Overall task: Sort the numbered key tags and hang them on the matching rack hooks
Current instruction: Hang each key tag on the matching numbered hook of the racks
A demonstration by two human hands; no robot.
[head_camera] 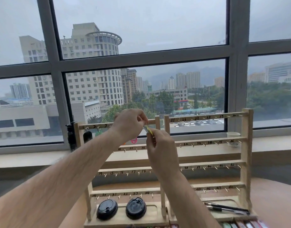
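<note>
A black tag hangs at the left end of the left rack's top rail. My left hand pinches the yellow key tag's ring by that rail; my right hand pinches the tag itself from below.

The left rack and right rack stand side by side on the surface, before the sill. Two lids lie side by side in the left rack's base tray, and pens lie in the right rack's tray. A cup sits on the sill behind the right rack, near its right post. Hung tags dangle from the left end of the left rack's top rail. At that rail's right end, the left hand and right hand pinch a tag between them.
</note>
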